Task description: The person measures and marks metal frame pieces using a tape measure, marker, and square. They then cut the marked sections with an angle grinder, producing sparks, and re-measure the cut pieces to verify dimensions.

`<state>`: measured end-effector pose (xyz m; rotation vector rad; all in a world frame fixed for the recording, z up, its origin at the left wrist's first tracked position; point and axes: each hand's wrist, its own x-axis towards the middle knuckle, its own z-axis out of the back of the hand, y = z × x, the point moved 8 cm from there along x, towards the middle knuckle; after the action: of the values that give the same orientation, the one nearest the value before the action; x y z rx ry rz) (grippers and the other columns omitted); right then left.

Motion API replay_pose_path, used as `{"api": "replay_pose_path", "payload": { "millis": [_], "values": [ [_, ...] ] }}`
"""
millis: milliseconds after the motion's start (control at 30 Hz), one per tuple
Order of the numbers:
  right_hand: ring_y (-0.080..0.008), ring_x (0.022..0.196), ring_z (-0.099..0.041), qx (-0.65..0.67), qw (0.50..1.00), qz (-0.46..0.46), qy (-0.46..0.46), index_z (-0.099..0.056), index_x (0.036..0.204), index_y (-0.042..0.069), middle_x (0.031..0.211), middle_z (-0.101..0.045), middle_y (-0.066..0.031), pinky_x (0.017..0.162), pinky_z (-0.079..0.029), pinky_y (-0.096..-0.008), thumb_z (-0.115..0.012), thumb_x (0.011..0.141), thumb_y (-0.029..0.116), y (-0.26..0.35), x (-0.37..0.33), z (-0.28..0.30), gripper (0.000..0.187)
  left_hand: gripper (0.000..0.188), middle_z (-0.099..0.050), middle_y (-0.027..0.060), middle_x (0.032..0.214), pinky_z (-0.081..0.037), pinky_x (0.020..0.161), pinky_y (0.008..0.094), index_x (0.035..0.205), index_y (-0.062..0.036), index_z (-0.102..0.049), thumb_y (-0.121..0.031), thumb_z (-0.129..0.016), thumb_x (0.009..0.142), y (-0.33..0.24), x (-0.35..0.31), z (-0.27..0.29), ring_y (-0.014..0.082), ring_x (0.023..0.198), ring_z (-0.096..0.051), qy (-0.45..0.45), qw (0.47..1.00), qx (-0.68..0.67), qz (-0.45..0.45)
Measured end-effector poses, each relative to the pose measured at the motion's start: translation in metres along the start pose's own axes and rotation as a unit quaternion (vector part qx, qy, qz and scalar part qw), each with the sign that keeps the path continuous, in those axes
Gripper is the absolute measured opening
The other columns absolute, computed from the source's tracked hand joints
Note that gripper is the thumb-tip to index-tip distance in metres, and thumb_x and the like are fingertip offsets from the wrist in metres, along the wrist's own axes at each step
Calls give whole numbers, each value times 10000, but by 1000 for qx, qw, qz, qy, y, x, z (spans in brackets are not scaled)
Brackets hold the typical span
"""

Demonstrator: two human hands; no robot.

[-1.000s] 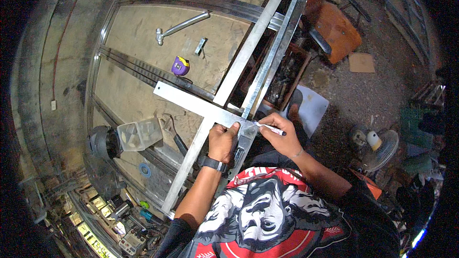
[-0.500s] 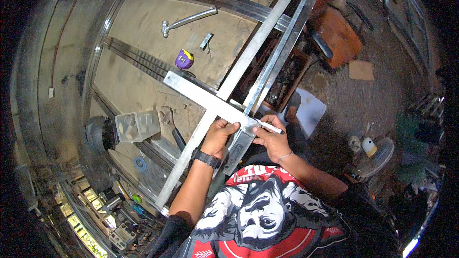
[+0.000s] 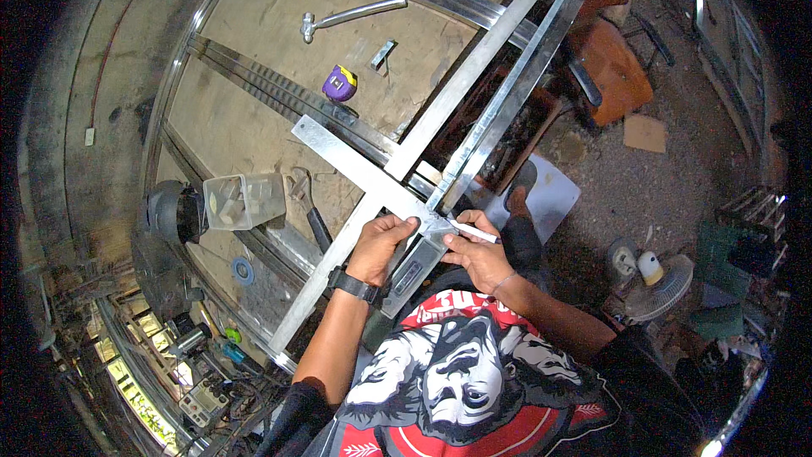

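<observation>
A metal try square (image 3: pixel 342 159) lies with its long blade across a light metal bar (image 3: pixel 461 85), its thick stock (image 3: pixel 413 273) pointing toward my body. My left hand (image 3: pixel 381 250), with a black watch at the wrist, is closed on the square near its corner, thumb on top. In my right hand (image 3: pixel 480 258) is a slim white marker pen (image 3: pixel 475 231), angled to the left; its left end meets the square's corner beside the shiny metal channel (image 3: pixel 516 85). Fingers of my right hand also rest close to the stock, and whether they touch it I cannot tell.
On the board beyond lie a hammer (image 3: pixel 359 13), a purple tape measure (image 3: pixel 340 83) and a small metal piece (image 3: pixel 383 53). Left are a clear plastic box (image 3: pixel 245 201) and a second hammer-like tool (image 3: pixel 311 211). An orange chair (image 3: pixel 613 68) and a fan (image 3: pixel 660 288) stand at right.
The pen has turned slightly in my right hand, its dark end no longer showing. My left hand keeps its hold on the try square. The whole view has shifted a little.
</observation>
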<state>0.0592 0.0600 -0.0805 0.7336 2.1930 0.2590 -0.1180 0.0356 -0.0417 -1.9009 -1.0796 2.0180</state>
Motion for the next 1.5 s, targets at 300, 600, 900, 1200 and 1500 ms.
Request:
{"api": "replay_pose_path", "payload": {
  "millis": [300,600,900,1200,1500],
  "values": [
    [-174,1003,-668,-19,1000,-15,18,-518,1127,124,1052,-635,-27,820,-641,-416,-713,936,17,-8,-5,-11,293,112,-762,154,969,-565,828,321,948,23,-695,-53,-760,896,6,-5,5,209,879,-732,1,997,-75,-7],
    [-152,972,-667,-28,998,-42,24,-519,1148,120,1058,-630,-25,794,-644,-382,-726,925,26,-11,-6,-17,319,193,-765,120,1032,-549,889,325,1060,25,-707,-8,-764,878,3,-16,6,187,916,-720,-10,998,-66,-15],
    [-127,938,-658,-21,998,-44,28,-519,1150,121,1039,-625,-10,754,-630,-329,-719,923,14,-18,-7,-18,320,190,-766,104,1030,-542,873,315,1076,9,-724,-70,-768,909,8,-21,11,158,919,-706,-24,1000,-3,-11],
    [-131,947,-660,-32,999,-15,16,-522,1136,136,1053,-637,-7,753,-623,-343,-726,918,21,-18,-5,-13,320,199,-756,85,1010,-544,800,303,1083,24,-724,-120,-749,947,19,-12,11,139,869,-690,-32,998,23,-51],
    [-131,989,-652,-28,999,-14,24,-523,1136,152,1073,-638,2,768,-612,-356,-725,921,34,-20,-4,-10,318,222,-745,79,1033,-531,801,305,1121,23,-713,-150,-710,981,18,-12,9,140,886,-673,-38,995,63,-70]
  ]
}}
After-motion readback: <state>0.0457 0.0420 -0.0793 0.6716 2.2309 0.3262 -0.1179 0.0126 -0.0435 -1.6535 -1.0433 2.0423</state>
